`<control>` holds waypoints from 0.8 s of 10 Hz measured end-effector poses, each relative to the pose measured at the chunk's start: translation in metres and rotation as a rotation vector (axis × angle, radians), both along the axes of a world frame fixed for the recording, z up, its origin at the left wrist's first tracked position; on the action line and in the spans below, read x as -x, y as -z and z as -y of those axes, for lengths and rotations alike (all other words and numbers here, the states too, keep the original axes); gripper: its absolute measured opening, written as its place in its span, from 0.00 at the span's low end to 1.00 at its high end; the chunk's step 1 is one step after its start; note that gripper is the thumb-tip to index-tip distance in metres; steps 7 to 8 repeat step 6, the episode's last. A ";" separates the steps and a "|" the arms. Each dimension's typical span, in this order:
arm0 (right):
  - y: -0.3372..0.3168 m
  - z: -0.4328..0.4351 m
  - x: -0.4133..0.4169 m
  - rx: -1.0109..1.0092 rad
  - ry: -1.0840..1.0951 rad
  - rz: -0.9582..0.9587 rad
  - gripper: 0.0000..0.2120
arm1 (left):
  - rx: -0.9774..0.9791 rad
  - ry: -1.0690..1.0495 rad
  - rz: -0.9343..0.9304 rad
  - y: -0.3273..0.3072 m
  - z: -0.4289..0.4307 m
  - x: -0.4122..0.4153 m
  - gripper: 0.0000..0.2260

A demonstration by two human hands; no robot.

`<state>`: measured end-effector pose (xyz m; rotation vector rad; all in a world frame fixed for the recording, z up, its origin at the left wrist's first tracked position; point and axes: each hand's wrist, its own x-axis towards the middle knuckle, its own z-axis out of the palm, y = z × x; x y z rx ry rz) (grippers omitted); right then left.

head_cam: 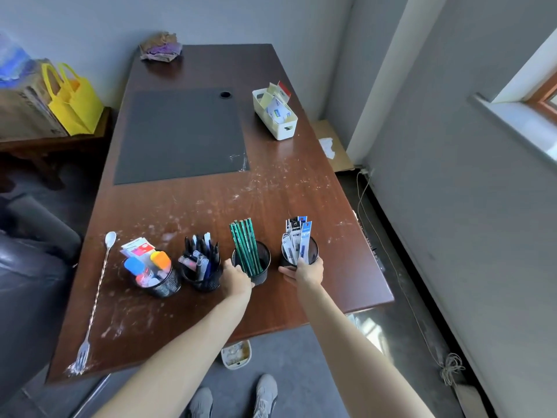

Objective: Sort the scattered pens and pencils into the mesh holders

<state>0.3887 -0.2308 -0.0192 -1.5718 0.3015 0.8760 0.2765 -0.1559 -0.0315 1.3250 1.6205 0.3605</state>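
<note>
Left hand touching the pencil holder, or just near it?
Touching. Head view: the left hand wraps the near-left wall of the pencil holder, with the thumb against its rim and no gap visible.

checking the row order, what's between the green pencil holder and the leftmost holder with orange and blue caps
One mesh holder of dark pens stands between them, seen in the head view.

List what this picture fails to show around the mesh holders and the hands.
Head view throughout.
- Left hand at the black mesh holder of green pencils: fingertips hidden by the hand's back, so its grip is unclear.
- Right hand: its own back hides whether it holds the rightmost black mesh holder or the white-and-blue packets.
- Print on those packets: too small.
- Grey shoes: cut off by the bottom edge.
</note>
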 end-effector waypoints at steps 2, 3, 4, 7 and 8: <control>0.004 -0.005 0.004 -0.022 0.002 0.005 0.21 | 0.048 -0.066 0.064 -0.002 0.000 -0.002 0.13; 0.004 -0.005 0.006 -0.031 -0.002 0.012 0.19 | 0.068 -0.103 0.112 -0.003 -0.001 -0.003 0.14; -0.001 -0.002 0.006 -0.030 -0.025 0.011 0.16 | 0.120 -0.181 0.205 -0.005 0.003 -0.001 0.15; -0.007 0.006 0.010 0.016 -0.033 -0.053 0.28 | 0.266 -0.265 0.306 -0.002 0.017 0.009 0.19; -0.007 0.006 0.010 0.016 -0.033 -0.053 0.28 | 0.266 -0.265 0.306 -0.002 0.017 0.009 0.19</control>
